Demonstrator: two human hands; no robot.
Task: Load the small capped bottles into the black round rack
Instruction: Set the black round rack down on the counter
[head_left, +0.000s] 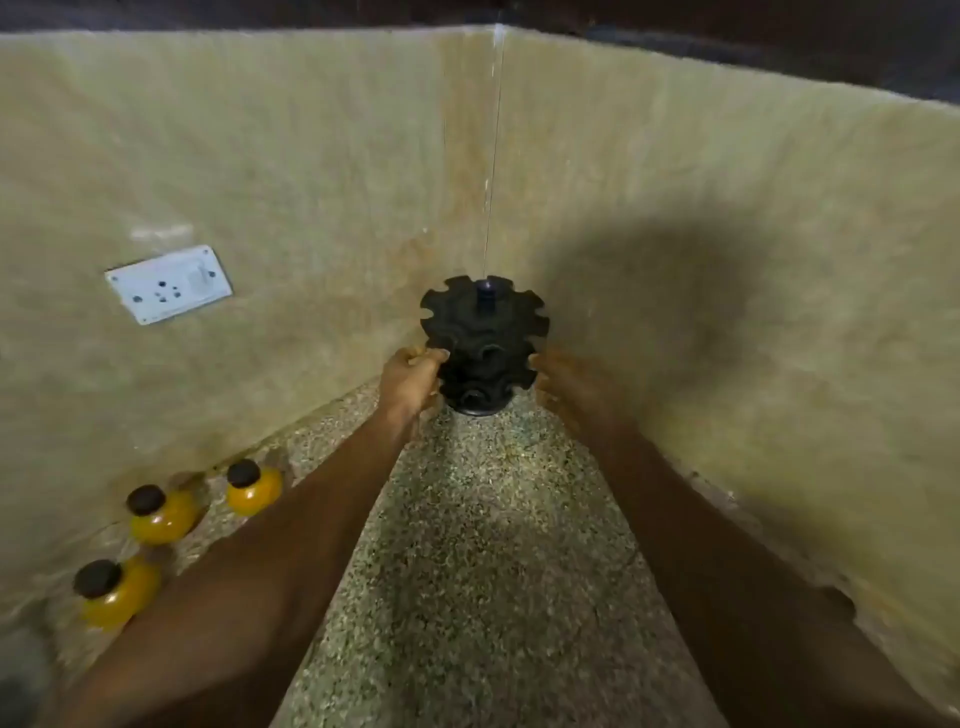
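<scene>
Both the left hand (413, 376) and right hand (558, 379) grasp the black round rack (483, 343) at its notched sides; it seems stiff and light.

The scene is dim and warm-toned, lit from behind and above the person, so a pool of brighter light lies on the speckled counter (467, 545) just short of where both hands meet the black round rack (485, 345). A broad soft shadow spreads over the wall (675, 312) to the right of that grip. The rack is so dark that its slots barely separate. Wide-angle distortion bows the wall tops and stretches both forearms toward the lower corners. Detail is soft throughout, perhaps from compression; the yellow bottles (161, 514), well left of the grip, carry small glints.
</scene>
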